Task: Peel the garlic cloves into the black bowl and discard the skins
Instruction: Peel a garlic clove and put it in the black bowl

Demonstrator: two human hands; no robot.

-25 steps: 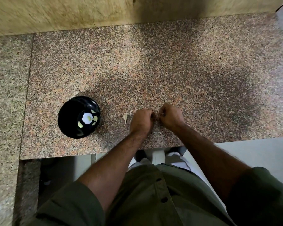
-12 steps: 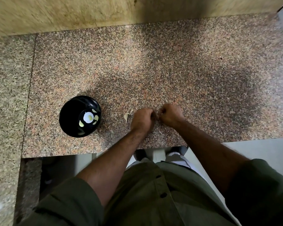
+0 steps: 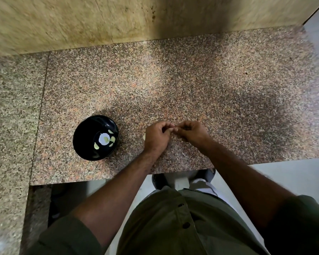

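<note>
- Left hand [image 3: 157, 137] and right hand [image 3: 192, 132] — fingers curled, fingertips meeting over the speckled granite counter [image 3: 191, 83]; they pinch a small item between them, too hidden to identify.
- Round glossy black bowl [image 3: 85, 138] — on the counter, left of the left hand and apart from it, holding several pale peeled garlic cloves [image 3: 96, 145].
- Pale garlic skin scrap [image 3: 144, 137] — on the counter, just beside the left hand.

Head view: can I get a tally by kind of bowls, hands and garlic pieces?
Black bowl: 1
Hands: 2, the left hand and the right hand
Pale garlic pieces in the bowl: about 5; they are small
Garlic clove pinched between both hands: 1, mostly hidden
Total: about 9
</note>
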